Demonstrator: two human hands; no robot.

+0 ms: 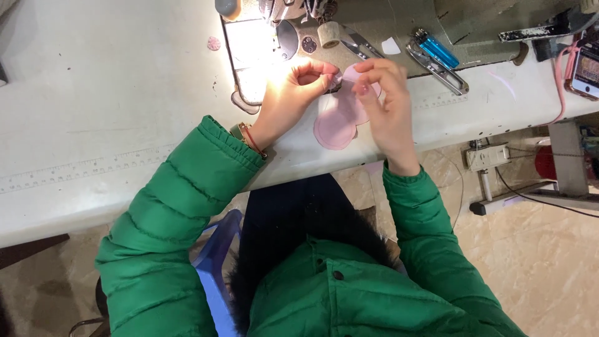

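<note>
Both of my hands hold a small pink fabric piece (339, 118) with rounded lobes, just above the white sewing table (112, 125). My left hand (293, 93) pinches its upper edge between thumb and forefinger. My right hand (388, 106) grips the same upper edge from the right, fingers curled over it. The lower round lobe of the fabric rests on the table near its front edge. Green padded sleeves cover both arms.
The sewing machine's lit metal plate (256, 43) lies just beyond my hands. On the machine bed are a thread spool (329, 34), metal snips (437, 68), a blue lighter (437, 48) and tweezers (359, 43). A phone (586, 72) sits far right. A small pink disc (214, 43) lies left.
</note>
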